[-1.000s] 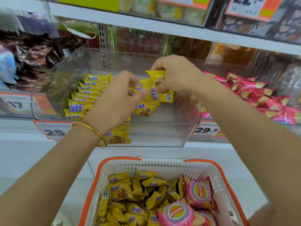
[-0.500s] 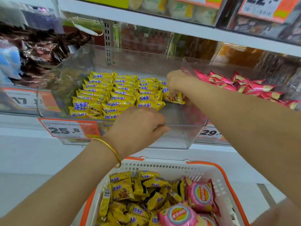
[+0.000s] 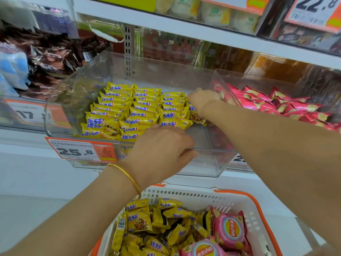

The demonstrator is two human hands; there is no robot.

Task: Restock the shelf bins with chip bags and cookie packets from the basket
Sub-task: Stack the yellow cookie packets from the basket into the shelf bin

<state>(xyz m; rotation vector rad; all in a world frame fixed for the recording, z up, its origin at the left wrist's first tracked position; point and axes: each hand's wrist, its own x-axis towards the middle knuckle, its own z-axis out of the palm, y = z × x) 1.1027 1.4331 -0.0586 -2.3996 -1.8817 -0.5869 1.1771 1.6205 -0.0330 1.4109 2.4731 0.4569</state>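
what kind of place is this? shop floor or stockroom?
Most likely a shop floor, in the snack aisle. An orange price tag reading 25.8 hangs on the shelf edge. A clear bin holds neat rows of yellow cookie packets. A basket of more stock sits below.

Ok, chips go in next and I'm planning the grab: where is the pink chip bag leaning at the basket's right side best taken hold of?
Grip the upper crimped seam of the pink chip bag, coming straight down from above. It leans between the cookie packets on its left and the basket wall on its right, so only that upper edge looks free.
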